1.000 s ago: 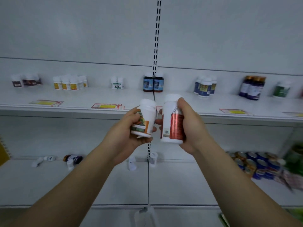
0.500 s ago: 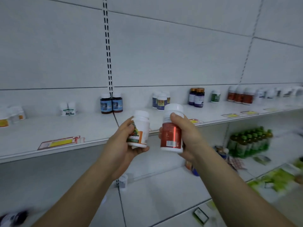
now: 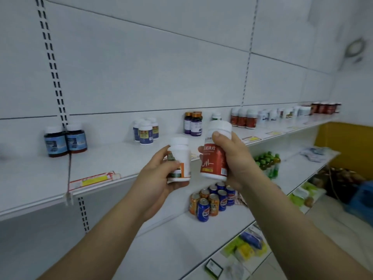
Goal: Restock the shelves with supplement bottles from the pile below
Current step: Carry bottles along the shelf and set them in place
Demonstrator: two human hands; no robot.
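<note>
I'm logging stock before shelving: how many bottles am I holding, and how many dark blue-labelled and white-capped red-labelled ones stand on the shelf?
Held bottles: 2, the orange-label bottle and the red-label bottle
Dark blue-labelled bottles: 2
White-capped red-labelled shelf bottles: 3
Total: 7

Two bottles were in hand: one orange-labelled [image 3: 180,159], one red-labelled [image 3: 214,158]. On the shelf [image 3: 36,178] stood two dark bottles [image 3: 65,140], three red bottles [image 3: 243,118].

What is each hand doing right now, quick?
Left hand: grips a white bottle with an orange and green label.
Right hand: grips a white bottle with a red label.
</note>
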